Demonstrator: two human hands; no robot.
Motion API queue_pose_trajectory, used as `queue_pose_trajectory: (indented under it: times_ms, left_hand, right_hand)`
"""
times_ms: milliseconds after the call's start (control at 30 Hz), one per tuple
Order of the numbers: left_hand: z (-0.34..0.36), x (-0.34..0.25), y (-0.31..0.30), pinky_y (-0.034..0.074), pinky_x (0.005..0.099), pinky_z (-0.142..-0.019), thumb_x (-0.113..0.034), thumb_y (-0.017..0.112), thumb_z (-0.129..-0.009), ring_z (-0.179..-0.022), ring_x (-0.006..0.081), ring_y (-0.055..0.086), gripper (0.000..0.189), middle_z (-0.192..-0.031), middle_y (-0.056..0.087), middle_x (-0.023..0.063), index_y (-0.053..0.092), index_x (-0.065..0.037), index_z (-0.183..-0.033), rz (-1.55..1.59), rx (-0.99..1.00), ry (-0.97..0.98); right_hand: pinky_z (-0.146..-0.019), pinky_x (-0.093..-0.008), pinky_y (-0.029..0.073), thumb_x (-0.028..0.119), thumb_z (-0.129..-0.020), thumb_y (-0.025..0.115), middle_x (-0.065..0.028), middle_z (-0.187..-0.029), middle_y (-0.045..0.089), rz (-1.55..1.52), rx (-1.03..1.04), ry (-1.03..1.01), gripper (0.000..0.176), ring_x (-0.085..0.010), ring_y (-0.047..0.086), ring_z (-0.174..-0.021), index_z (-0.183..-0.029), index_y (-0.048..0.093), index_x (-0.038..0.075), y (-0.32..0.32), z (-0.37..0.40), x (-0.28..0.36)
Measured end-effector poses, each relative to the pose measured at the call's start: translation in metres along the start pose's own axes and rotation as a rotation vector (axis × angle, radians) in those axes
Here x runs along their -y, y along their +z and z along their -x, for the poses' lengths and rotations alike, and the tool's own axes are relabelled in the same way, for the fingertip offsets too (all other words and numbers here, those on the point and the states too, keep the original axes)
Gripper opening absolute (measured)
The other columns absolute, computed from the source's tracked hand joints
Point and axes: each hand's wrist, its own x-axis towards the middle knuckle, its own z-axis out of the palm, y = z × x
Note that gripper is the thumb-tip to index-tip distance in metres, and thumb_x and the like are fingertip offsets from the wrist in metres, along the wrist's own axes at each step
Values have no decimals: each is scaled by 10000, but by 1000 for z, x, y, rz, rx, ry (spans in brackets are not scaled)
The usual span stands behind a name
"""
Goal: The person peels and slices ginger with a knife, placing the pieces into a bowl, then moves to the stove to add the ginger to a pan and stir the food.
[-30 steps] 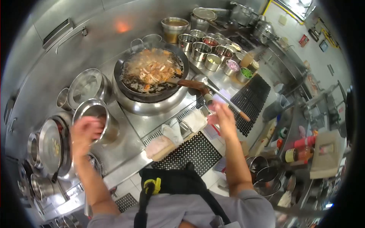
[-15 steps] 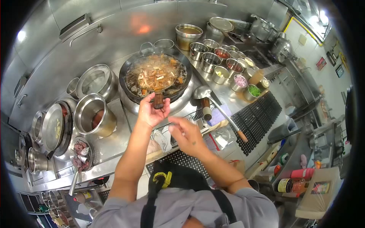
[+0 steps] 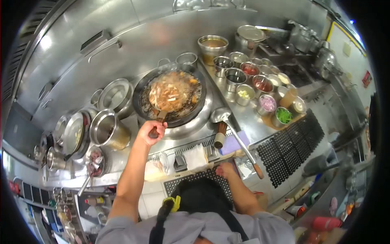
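My left hand (image 3: 151, 133) is wrapped round the dark wooden handle (image 3: 161, 117) of what looks like a skimmer. Its scoop is hidden under a heap of browned food pieces (image 3: 168, 95) in the dark wok (image 3: 140, 91), where liquid bubbles and steam rises. My right hand (image 3: 224, 170) is low, at the front edge of the counter, with its fingers partly curled and partly hidden; I see nothing in it. Nearest to it, a steel ladle (image 3: 239, 136) with a wooden grip lies across the counter beside a bamboo brush (image 3: 220, 137).
Right of the wok stand several steel pots of ingredients, among them chopped onion (image 3: 267, 103) and cut greens (image 3: 283, 116). To the left are a tall steel pot (image 3: 106, 129), stacked basins (image 3: 115, 95) and a ladle of raw meat (image 3: 96, 160). A perforated black mat (image 3: 280, 152) lies at right.
My left hand has closed round the handle and shifted left, tilting it. My right hand has dropped from beside it to the counter's front edge. The view has shifted.
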Motion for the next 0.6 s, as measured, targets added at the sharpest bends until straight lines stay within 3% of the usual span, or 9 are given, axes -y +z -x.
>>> queue_pose_trajectory:
  times_ms: [67, 100, 233, 300, 433, 600]
  left_hand:
    - [2, 4, 11, 457, 231, -467, 49, 547, -847, -539, 126, 537, 174, -815, 581, 99, 514, 79, -1015, -352, -37, 118]
    - [2, 5, 16, 464, 237, -458, 34, 560, -855, -531, 119, 536, 151, -789, 583, 88, 520, 73, -995, -177, -112, 60]
    - [7, -1, 23, 456, 215, -442, 9, 564, -874, -526, 89, 518, 174, -755, 570, 59, 529, 40, -1042, -334, -193, 125]
    - [11, -1, 12, 483, 226, -436, 34, 574, -856, -512, 99, 521, 208, -794, 595, 86, 517, 26, -1055, -301, -218, 157]
    - [20, -3, 6, 453, 220, -427, 31, 528, -886, -581, 81, 525, 382, -928, 616, 107, 479, -84, -1247, -492, -314, 249]
    - [33, -4, 17, 459, 246, -420, 48, 528, -863, -577, 104, 532, 445, -925, 624, 126, 478, -60, -1293, -599, -417, 323]
  right_hand:
    - [-675, -514, 592, 340, -1008, 578, -158, -984, 696, -202, -72, 87, 304, -281, 661, -740, -1160, 616, 79, -3, -35, 20]
    - [-749, -564, 586, 371, -1003, 594, -150, -1069, 691, -266, -89, 73, 342, -317, 675, -867, -1201, 603, 92, -7, -54, 22]
    - [-832, -588, 558, 405, -982, 629, -103, -1210, 662, -552, -116, 37, 401, -335, 645, -1090, -1298, 573, 163, -3, -71, 29]
    - [-838, -586, 555, 404, -970, 647, -100, -1210, 663, -493, -133, 63, 413, -333, 649, -1075, -1305, 567, 174, -9, -66, 16]
    - [-808, -532, 573, 381, -943, 693, -81, -1167, 669, -476, -89, 9, 422, -293, 663, -1027, -1294, 565, 186, -4, -77, 26]
    - [-706, -448, 577, 389, -933, 703, -61, -1105, 673, -448, -40, -47, 383, -253, 675, -941, -1249, 582, 210, -4, -88, 28]
